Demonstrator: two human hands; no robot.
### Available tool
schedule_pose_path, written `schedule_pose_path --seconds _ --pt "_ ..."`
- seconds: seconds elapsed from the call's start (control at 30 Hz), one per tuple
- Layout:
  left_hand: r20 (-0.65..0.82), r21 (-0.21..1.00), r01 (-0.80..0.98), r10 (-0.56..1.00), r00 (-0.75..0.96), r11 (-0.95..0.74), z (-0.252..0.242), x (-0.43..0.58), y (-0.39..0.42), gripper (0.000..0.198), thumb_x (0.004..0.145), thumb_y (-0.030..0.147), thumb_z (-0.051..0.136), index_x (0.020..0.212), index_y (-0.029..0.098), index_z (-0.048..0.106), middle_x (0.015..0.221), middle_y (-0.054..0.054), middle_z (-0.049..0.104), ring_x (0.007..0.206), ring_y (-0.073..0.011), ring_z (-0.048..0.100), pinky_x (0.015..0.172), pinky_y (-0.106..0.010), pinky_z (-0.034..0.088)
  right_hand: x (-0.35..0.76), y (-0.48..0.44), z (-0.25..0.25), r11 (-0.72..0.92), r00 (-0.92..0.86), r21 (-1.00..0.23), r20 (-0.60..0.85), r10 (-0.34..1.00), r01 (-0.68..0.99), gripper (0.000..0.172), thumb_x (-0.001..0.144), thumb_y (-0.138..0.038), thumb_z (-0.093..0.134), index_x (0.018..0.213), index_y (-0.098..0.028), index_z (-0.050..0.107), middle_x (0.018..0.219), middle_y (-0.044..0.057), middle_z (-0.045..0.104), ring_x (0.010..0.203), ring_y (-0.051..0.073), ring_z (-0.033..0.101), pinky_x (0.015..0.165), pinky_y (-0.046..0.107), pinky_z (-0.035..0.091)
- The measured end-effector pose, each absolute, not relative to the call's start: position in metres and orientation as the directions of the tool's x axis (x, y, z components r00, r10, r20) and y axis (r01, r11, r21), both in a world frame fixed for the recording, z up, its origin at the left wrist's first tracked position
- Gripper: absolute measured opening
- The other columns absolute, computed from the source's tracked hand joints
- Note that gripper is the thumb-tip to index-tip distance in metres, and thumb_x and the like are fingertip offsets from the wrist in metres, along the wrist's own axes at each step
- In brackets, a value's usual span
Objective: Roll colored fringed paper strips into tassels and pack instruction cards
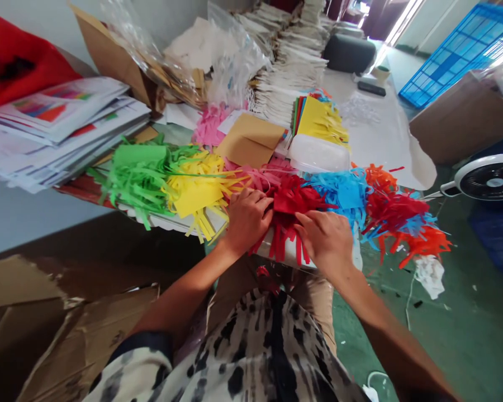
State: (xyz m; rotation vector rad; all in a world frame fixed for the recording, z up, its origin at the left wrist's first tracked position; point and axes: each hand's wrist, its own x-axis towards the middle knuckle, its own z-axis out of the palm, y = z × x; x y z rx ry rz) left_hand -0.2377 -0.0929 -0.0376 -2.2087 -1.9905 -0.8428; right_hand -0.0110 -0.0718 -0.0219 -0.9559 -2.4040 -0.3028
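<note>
Red fringed paper (291,198) lies at the table's front edge, its cut strips hanging over the side. My left hand (249,215) is at its left side with fingers curled and pressed together. On the right side, my right hand (324,234) pinches the paper's edge between thumb and fingers. Yellow fringed paper (199,192) and green fringed paper (140,167) lie to the left. Blue fringed paper (339,190) is just right of the red. Pink fringed paper (260,177) sits behind my left hand. What my left fingertips hold is partly hidden.
Behind are a brown envelope (251,139), a white plastic container (318,153) and yellow fringed sheets (321,120). Printed sheets (62,128) are piled left. Red and orange fringes (402,215) overhang the right corner. A fan (492,181) stands right; cardboard (88,335) lies lower left.
</note>
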Motion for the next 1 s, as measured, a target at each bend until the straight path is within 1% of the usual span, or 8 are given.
schedule_pose_path --seconds 0.07,0.2,0.27,0.4,0.53,0.77,0.87,1.0 --pt "0.419 0.339 0.923 0.908 0.025 -0.181 -0.033 -0.237 -0.096 0.020 0.100 0.030 0.066 0.114 0.022 0.077 0.115 -0.009 0.076 0.113 -0.0326 0.062 0.094 -0.052 0.045 -0.037 -0.061 -0.034 0.724 -0.615 0.030 0.553 0.563 0.690 0.021 0.102 -0.028 0.064 0.121 -0.028 0.074 0.104 0.006 0.077 0.091 0.024 0.063 0.081 0.041 0.041" --pt "0.408 0.400 0.893 0.912 0.030 -0.208 -0.029 -0.237 -0.103 0.020 0.101 0.030 0.065 0.115 0.024 0.078 0.113 -0.007 0.077 0.111 -0.0299 0.063 0.095 -0.049 0.045 -0.049 -0.048 -0.045 0.715 -0.580 -0.002 0.583 0.569 0.699 0.016 0.103 -0.024 0.062 0.099 -0.029 0.077 0.094 0.002 0.077 0.086 0.022 0.061 0.078 0.040 0.039" --pt "0.413 0.421 0.883 0.911 0.016 -0.206 -0.030 -0.238 -0.105 0.020 0.100 0.027 0.065 0.115 0.024 0.078 0.113 -0.007 0.078 0.111 -0.0296 0.064 0.094 -0.049 0.045 -0.047 -0.047 -0.042 0.721 -0.547 -0.115 0.574 0.610 0.683 0.016 0.102 -0.026 0.064 0.094 -0.027 0.077 0.092 0.003 0.076 0.085 0.021 0.062 0.078 0.038 0.042" --pt "0.435 0.487 0.849 0.900 -0.032 -0.205 -0.032 -0.237 -0.108 0.020 0.102 0.028 0.063 0.114 0.024 0.079 0.109 -0.006 0.078 0.108 -0.0280 0.065 0.096 -0.047 0.047 -0.045 -0.048 -0.032 0.698 -0.481 -0.413 0.516 0.709 0.585 0.010 0.099 -0.026 0.067 0.094 -0.024 0.076 0.091 0.004 0.074 0.084 0.020 0.067 0.076 0.034 0.051" --pt "0.489 0.531 0.809 0.871 -0.048 -0.253 -0.031 -0.235 -0.108 0.021 0.103 0.027 0.063 0.118 0.021 0.077 0.112 -0.006 0.077 0.110 -0.0250 0.066 0.100 -0.044 0.049 -0.045 -0.046 -0.024 0.646 -0.438 -0.548 0.475 0.763 0.532 0.003 0.094 -0.024 0.073 0.091 -0.023 0.075 0.089 0.003 0.072 0.078 0.018 0.067 0.069 0.032 0.052" --pt "0.518 0.421 0.865 0.855 0.016 -0.271 -0.032 -0.235 -0.106 0.019 0.101 0.032 0.066 0.112 0.023 0.079 0.115 -0.008 0.079 0.111 -0.0274 0.068 0.098 -0.048 0.047 -0.038 -0.042 -0.019 0.602 -0.440 -0.631 0.417 0.795 0.490 0.007 0.090 -0.026 0.078 0.086 -0.023 0.074 0.084 0.002 0.071 0.074 0.017 0.065 0.066 0.031 0.051" --pt "0.519 0.421 0.857 0.854 0.039 -0.295 -0.033 -0.235 -0.104 0.018 0.101 0.034 0.066 0.108 0.023 0.079 0.112 -0.007 0.079 0.110 -0.0271 0.069 0.098 -0.047 0.048 -0.036 -0.042 -0.018 0.623 -0.476 -0.630 0.416 0.775 0.463 0.005 0.094 -0.023 0.072 0.089 -0.023 0.074 0.087 0.002 0.073 0.079 0.018 0.068 0.072 0.032 0.054" --pt "0.550 0.431 0.814 0.828 0.104 -0.389 -0.032 -0.238 -0.098 0.019 0.104 0.034 0.063 0.106 0.026 0.080 0.110 -0.004 0.080 0.105 -0.0228 0.069 0.097 -0.044 0.048 -0.036 -0.042 -0.017 0.653 -0.501 -0.625 0.437 0.747 0.428 0.010 0.097 -0.021 0.067 0.095 -0.024 0.076 0.091 0.003 0.073 0.083 0.018 0.069 0.075 0.032 0.056"
